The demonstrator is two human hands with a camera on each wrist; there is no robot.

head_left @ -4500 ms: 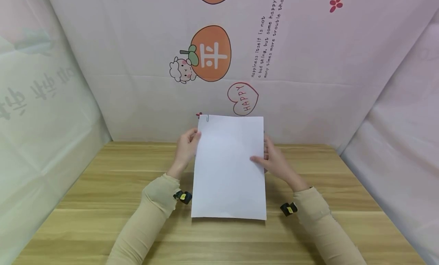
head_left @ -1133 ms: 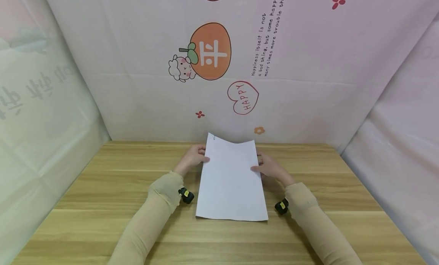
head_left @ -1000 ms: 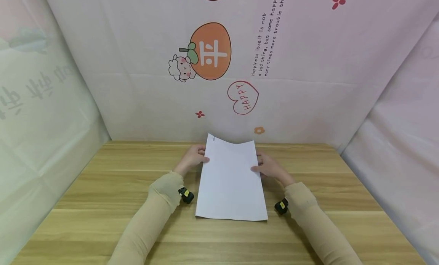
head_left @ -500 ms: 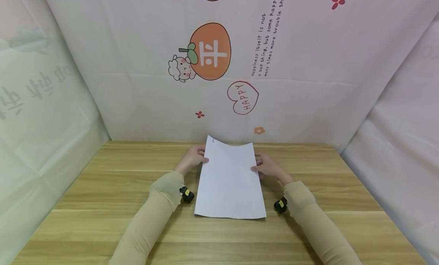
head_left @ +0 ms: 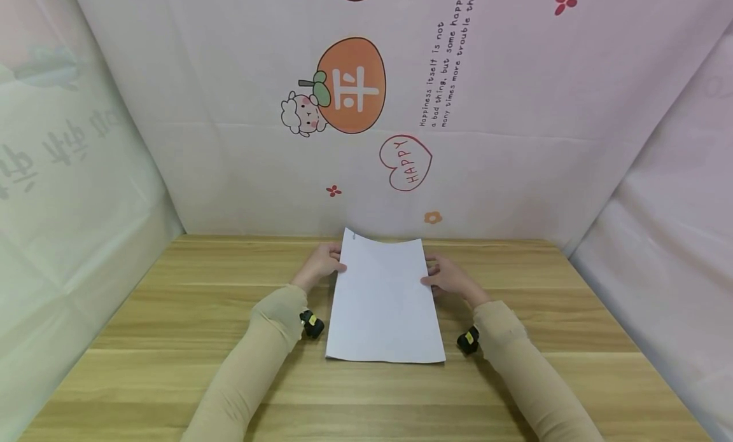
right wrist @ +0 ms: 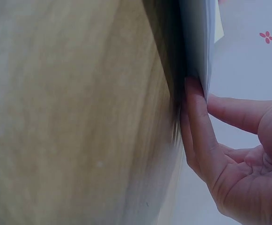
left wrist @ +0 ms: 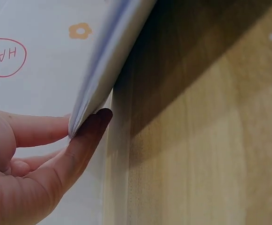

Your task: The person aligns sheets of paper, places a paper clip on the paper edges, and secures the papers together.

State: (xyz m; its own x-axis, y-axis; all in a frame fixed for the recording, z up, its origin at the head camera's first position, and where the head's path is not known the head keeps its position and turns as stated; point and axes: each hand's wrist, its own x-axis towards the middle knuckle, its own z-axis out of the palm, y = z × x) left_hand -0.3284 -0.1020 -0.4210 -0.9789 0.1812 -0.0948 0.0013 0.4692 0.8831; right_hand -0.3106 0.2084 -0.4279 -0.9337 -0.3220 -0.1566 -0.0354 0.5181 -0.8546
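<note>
A stack of white paper sheets (head_left: 383,302) is held over the middle of the table, its top edge dipping between raised corners. A small paper clip (head_left: 354,236) sits at the top left corner. My left hand (head_left: 322,262) pinches the left edge, thumb on the front and fingers behind. On the opposite edge, somewhat lower, my right hand (head_left: 449,278) pinches the stack the same way. Both wrist views show several layers of paper between thumb and fingers, with the wooden surface beneath. In the head view the sheets hide most of the fingers behind them.
The wood-grain table (head_left: 200,340) runs back to a white printed cloth (head_left: 258,175) that hangs upright behind it. More white cloth hangs along the left and right sides. A small black device (head_left: 312,325) is strapped at each wrist.
Since the earliest frame, both hands have lowered the stack's top edge and moved the sides inward, bowing the paper. Over the last second the top edge sinks slightly further; both grips stay.
</note>
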